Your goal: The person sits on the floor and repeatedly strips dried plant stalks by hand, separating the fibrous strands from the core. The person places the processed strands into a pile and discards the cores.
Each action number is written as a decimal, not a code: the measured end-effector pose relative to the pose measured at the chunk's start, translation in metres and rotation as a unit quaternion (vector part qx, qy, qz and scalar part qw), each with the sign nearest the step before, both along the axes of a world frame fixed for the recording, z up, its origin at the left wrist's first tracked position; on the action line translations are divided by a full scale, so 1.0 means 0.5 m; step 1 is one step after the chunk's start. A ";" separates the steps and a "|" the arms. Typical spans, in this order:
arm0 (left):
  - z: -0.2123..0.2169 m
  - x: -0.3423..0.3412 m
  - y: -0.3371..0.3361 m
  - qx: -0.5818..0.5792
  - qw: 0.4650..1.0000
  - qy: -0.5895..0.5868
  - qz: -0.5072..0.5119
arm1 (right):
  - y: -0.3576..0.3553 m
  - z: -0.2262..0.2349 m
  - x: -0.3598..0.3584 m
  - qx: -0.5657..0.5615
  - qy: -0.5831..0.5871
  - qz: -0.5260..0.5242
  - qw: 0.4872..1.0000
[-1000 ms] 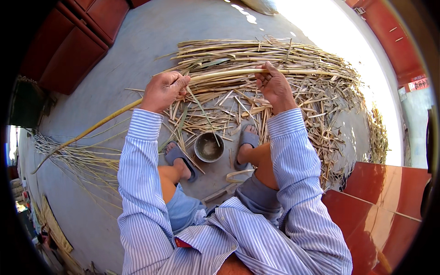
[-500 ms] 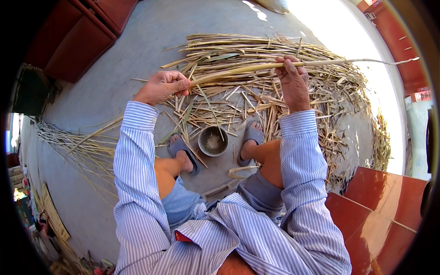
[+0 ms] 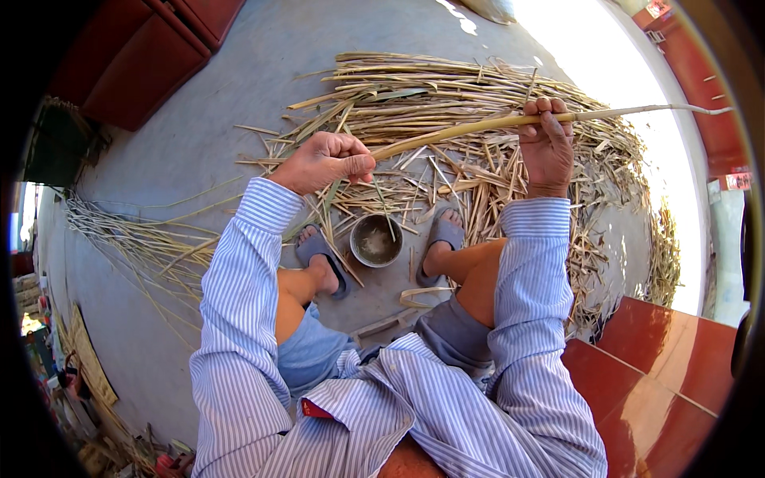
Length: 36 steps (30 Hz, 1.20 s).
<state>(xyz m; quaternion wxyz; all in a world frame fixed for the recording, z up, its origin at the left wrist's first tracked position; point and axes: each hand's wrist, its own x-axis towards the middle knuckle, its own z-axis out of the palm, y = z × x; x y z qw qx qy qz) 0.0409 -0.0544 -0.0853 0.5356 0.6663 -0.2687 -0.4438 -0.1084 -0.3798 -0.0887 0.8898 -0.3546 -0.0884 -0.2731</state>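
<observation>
A long pale reed stalk [image 3: 462, 130] stretches between my two hands, thicker toward the left and tapering to a thin crooked tip past my right hand. My left hand [image 3: 327, 163] pinches its thick end between thumb and fingers. Farther along, my right hand [image 3: 548, 151] is closed around the stalk, palm turned up. Beneath it, a bundle of similar reed stalks [image 3: 422, 88] lies across the floor. A metal bowl [image 3: 377, 263] with murky contents stands between my feet, and a narrow green strip leans into it.
Dry husks and split scraps [image 3: 586, 231] cover the floor at the right. Thin branching stems [image 3: 143, 239] lie at the left. Red furniture [image 3: 147, 64] stands at the far left, and a glossy red surface [image 3: 653, 342] is close on my right. A sack [image 3: 490, 9] sits at the far edge.
Both hands have moved to the right with the stalk between them, and the left hand's back has turned more into view. Both still grip it. The view has shifted slightly.
</observation>
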 end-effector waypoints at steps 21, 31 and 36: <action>0.046 0.025 0.014 0.099 0.616 -0.756 0.196 | 0.044 -0.014 0.048 0.095 0.029 0.036 0.994; 0.087 -0.029 -0.017 0.099 0.791 -0.598 0.086 | 0.044 0.003 0.072 0.079 0.157 -0.020 0.984; 0.080 0.010 0.122 0.222 0.860 -0.450 0.094 | -0.059 -0.043 0.034 -0.041 0.300 -0.074 0.950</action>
